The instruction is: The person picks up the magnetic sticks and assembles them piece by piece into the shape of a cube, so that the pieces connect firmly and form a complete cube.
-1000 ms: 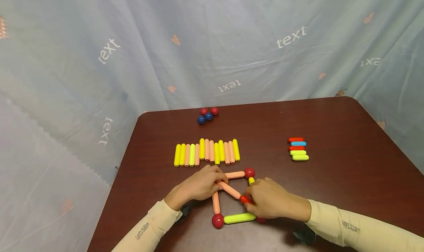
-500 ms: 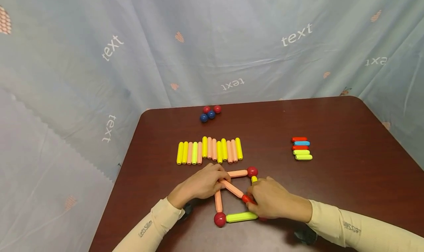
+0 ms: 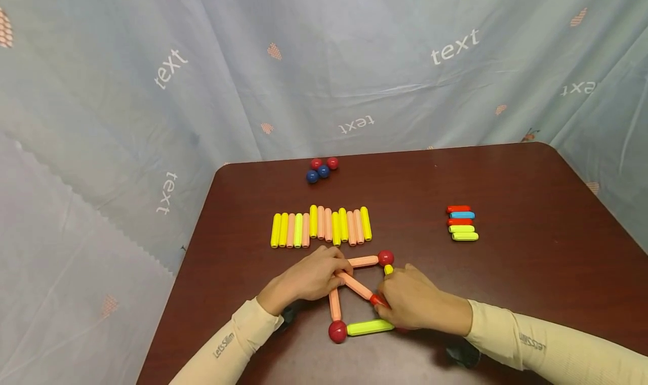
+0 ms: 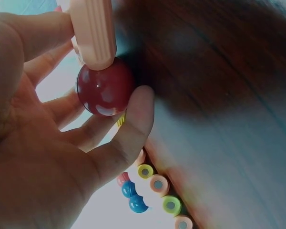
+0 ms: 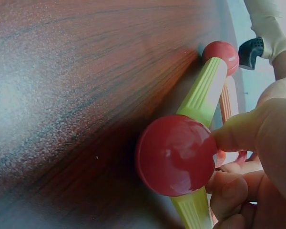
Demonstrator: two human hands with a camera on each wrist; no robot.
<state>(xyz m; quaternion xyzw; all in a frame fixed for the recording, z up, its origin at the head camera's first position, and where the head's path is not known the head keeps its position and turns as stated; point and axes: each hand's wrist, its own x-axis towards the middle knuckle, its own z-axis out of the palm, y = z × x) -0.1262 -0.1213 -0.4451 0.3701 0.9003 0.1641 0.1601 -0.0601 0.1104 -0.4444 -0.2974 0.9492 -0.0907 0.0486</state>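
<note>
Red balls and coloured sticks form a four-sided frame on the table, with a diagonal of a pink stick (image 3: 356, 286) and a short red stick (image 3: 378, 301). At the far left corner, my left hand (image 3: 316, 273) curls its fingers round a red ball (image 4: 105, 88); its thumb lies against a pink stick (image 4: 95, 33). My right hand (image 3: 420, 298) pinches the short red stick beside the near right red ball (image 5: 176, 155), which its thumb touches. A green stick (image 3: 370, 327) runs to the near left red ball (image 3: 337, 331). The yellow right side (image 3: 388, 269) is mostly hidden.
Behind the frame lies a row of yellow, pink and green sticks (image 3: 321, 223). Farther back are two red balls and two blue balls (image 3: 312, 176). Several short red, blue and green sticks (image 3: 462, 215) lie at the right. A curtain (image 3: 324, 92) hangs behind the table.
The head view has shifted slightly. Both hands keep nearly the same places on the frame, with the red stick still in the right hand's pinch.
</note>
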